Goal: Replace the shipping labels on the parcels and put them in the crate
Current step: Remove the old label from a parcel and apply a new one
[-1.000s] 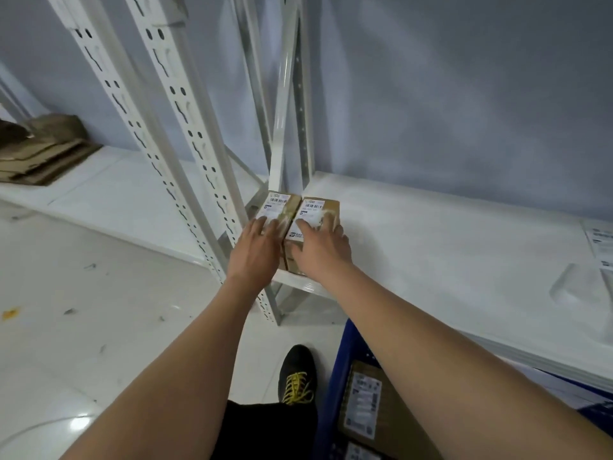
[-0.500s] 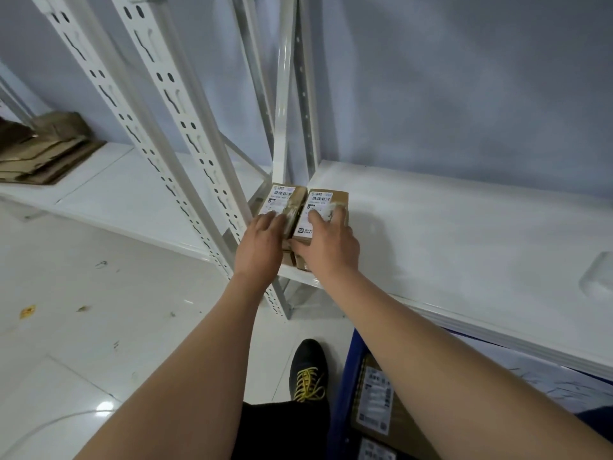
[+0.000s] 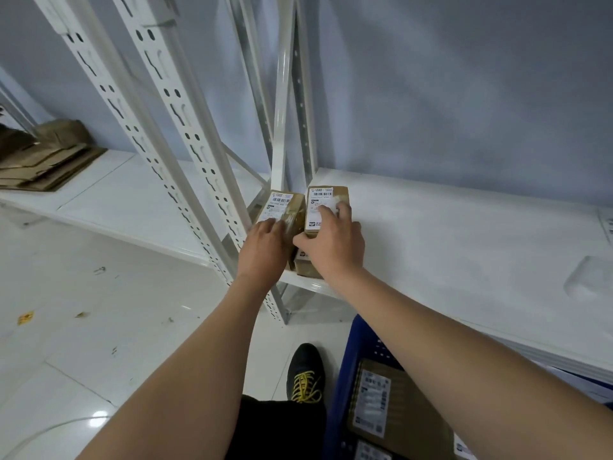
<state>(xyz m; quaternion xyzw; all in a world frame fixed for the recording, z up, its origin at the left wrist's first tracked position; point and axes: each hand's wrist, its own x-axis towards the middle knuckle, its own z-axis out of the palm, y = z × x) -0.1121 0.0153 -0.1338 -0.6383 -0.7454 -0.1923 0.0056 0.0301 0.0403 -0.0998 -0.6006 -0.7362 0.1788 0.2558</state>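
Head view: L hand [image 3: 263, 249] & R hand [image 3: 331, 242] apparently grip two parcels [image 3: 326, 202], fingertips blurred.

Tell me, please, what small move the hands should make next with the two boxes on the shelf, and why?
Probably lift both boxes off the shelf: the left hand holds the left box, the right hand grips the right box, and the blue crate waits below.

A stockroom; white slotted racking [image 3: 172, 104], labelled parcels [image 3: 391, 403], blue crate [image 3: 341, 376].
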